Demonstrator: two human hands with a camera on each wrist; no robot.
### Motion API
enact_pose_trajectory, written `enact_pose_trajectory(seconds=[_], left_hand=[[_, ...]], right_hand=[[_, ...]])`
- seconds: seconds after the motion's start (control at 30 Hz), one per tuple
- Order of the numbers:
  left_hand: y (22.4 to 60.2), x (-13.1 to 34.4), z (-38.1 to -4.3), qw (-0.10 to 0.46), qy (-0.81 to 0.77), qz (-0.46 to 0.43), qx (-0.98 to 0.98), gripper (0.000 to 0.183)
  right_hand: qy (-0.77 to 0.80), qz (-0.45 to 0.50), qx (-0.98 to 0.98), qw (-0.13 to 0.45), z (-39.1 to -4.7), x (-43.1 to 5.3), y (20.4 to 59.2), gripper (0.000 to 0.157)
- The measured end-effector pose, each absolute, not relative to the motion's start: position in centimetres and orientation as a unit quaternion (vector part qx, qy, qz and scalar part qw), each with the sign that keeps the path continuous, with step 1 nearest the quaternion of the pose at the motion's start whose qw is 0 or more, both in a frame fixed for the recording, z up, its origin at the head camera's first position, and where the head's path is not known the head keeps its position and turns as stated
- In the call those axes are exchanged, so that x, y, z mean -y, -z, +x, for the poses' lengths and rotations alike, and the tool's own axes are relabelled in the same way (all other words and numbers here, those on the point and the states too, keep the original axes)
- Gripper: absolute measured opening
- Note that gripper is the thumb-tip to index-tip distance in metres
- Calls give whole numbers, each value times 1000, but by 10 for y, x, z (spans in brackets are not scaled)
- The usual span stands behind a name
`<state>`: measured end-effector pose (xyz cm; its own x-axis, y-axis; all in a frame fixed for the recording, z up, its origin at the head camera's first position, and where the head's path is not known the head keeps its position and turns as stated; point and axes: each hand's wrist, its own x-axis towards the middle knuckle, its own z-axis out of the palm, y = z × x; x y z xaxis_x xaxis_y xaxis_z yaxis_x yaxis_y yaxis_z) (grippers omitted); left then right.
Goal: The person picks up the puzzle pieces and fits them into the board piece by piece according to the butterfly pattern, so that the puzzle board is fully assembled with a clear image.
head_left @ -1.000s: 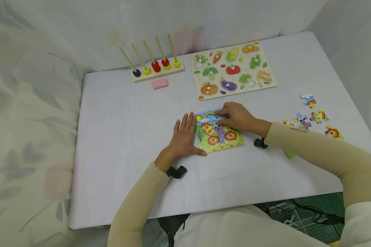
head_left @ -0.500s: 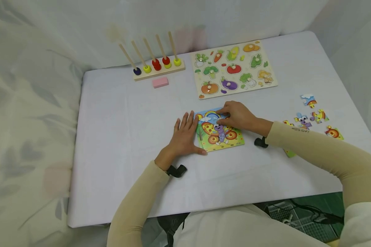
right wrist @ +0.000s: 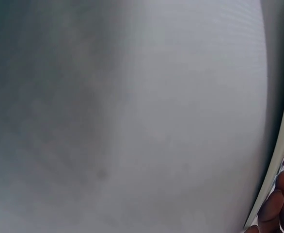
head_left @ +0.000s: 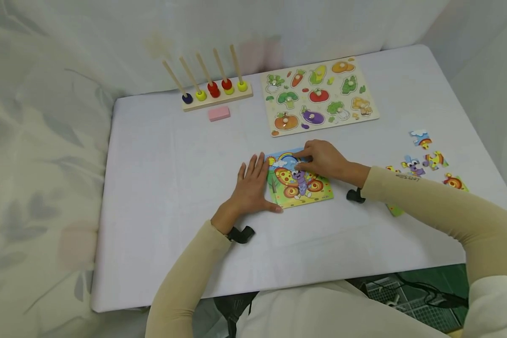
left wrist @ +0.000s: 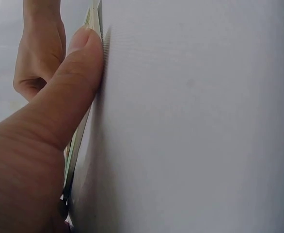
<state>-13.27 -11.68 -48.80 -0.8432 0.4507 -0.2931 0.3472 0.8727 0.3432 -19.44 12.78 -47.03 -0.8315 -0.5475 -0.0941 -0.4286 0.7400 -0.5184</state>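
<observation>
Head view: left hand (head_left: 250, 191) and right hand (head_left: 324, 158) touch the butterfly puzzle (head_left: 303, 188).

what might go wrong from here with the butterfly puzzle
The beige right sleeve crosses over part of the group of loose, brightly printed cardboard-like jigsaw pieces, so drawing that arm back might knock some askew.

The square, multicoloured butterfly puzzle board lies on a smooth-looking white cloth; it could slide if the left hand along its edge eases off while the right hand's fingers press.
</observation>
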Motion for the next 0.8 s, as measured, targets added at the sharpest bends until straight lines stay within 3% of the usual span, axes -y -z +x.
enact_pose_trajectory(seconds=[0.1,0.3,0.47,0.57,0.8], left_hand=[[490,112,-135,181,-140,215,-949,146],[495,107,-135,176,-154,222,-947,146],[498,120,-128,177,-148,195,-953,148],[498,127,-125,175,-148,191,-954,148],[500,119,-132,163,-158,212,-950,146]], right_hand=[[238,-258,-928,125,-194,-134,470,44],[215,-240,-938,124,-197,-150,454,64],[214,-218,-949,73,-212,-182,427,45],[202,-197,-958,55,-220,-219,416,44],[138,-88,-975,153,-220,-343,400,62]])
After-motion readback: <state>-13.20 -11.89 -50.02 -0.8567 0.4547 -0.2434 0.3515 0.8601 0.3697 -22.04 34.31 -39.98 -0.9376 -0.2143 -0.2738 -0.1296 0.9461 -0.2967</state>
